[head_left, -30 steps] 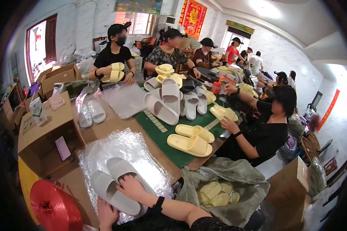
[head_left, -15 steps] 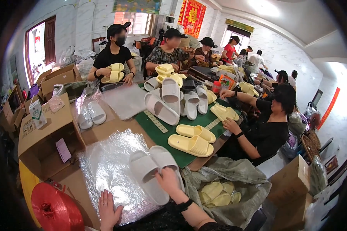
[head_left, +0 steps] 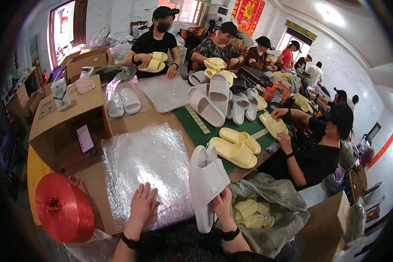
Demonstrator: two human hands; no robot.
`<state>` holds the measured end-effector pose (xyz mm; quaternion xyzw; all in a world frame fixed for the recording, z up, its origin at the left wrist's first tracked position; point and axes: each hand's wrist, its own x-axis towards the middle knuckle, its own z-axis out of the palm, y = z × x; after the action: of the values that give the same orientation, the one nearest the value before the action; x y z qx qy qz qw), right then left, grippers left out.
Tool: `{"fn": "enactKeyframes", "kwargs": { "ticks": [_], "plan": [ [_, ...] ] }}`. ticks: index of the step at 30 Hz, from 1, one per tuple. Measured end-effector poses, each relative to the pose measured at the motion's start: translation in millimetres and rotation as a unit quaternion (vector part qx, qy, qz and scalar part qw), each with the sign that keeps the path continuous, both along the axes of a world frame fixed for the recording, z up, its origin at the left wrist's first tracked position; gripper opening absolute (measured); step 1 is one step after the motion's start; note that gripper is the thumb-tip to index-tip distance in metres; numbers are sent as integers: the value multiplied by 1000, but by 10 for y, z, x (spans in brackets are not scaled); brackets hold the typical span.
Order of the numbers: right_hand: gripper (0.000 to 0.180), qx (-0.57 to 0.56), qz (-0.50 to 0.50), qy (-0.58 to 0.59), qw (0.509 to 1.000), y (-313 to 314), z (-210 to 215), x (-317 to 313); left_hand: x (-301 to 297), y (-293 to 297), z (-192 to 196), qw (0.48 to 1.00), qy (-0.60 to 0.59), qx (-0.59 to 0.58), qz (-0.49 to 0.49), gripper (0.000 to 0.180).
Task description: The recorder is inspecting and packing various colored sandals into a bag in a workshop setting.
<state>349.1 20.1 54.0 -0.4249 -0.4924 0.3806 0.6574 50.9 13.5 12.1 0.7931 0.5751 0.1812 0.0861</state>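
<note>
In the head view, a pair of white ribbed foam slides (head_left: 207,183) is held stacked sole to sole and stood on edge in the right hand (head_left: 222,205), whose fingers are wrapped around the lower part of the pair. Half a second earlier the same pair was lying flat on the sheet, toes away from the person; it is now lifted off and tipped upright, so the sheet is left bare. The clear crinkled plastic bag (head_left: 146,168) is spread just left of the grip, and the left hand (head_left: 143,203) is laid flat on its near edge with fingers spread, holding nothing (a pressing touch, not a grasp). That hand was beside the sheet's near corner before and is now seen resting on it.

From this change it is judged that the pairing of the slides is finished and that the flat bag is being steadied for them.

Left of the grip and lower, a red spool of plastic twine (head_left: 63,209) is seen beside a brown cardboard box (head_left: 67,120). Beyond the grip, pale yellow slides (head_left: 236,146) are laid on a green mat (head_left: 205,129). Right of the grip and below, a grey-green sack holding more yellow slides (head_left: 266,214) is seen (other people are seated around the table).
</note>
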Motion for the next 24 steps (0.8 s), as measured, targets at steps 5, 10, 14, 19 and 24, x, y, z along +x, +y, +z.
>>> {"fn": "enactKeyframes", "kwargs": {
  "ticks": [5,10,14,19,24],
  "plan": [
    [32,20,-21,-107,994,-67,252,34,83,34,170,999,4,38,-6,64],
    [27,26,-49,-180,982,-160,296,6,29,-85,180,998,-18,-29,-60,67],
    [30,-10,-26,-213,977,-184,215,-12,13,-91,46,999,-17,5,-51,54],
    [31,15,-30,-277,960,-178,298,-23,34,24,58,989,-139,-53,-7,40],
    [32,21,-31,-315,948,-188,253,42,63,59,241,991,-113,-53,-40,92]
  ]
}}
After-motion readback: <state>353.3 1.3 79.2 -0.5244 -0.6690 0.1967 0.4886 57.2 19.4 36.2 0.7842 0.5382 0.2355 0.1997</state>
